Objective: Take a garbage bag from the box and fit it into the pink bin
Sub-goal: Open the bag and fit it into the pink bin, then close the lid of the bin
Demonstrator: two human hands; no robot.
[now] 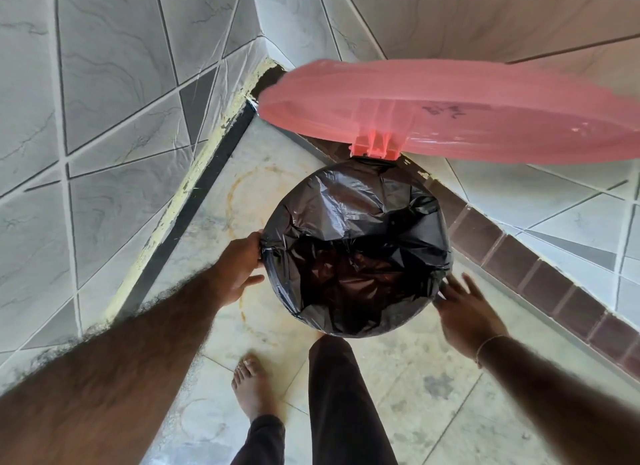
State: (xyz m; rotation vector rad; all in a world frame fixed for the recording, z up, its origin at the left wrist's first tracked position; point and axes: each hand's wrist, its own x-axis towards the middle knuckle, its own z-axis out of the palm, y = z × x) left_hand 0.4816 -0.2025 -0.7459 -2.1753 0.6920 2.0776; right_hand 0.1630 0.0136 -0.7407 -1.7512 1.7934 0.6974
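Observation:
A black garbage bag (356, 229) lines the round bin in a tiled corner, its edge folded out over the rim all round so the bin's walls are hidden. The pink bin's lid (485, 118) stands raised on its hinge behind the opening. My left hand (239, 267) presses against the bag at the left side of the rim, fingers curled round the plastic. At the lower right of the rim my right hand (464, 308) lies with spread fingers, its fingertips touching the bag's edge. No box is in view.
Grey tiled walls (121, 118) close the corner on the left and right, with a dark brown tile band (519, 256) low on the right. My bare left foot (251, 385) and dark-trousered right leg (339, 395) stand just in front of the bin on the stained floor.

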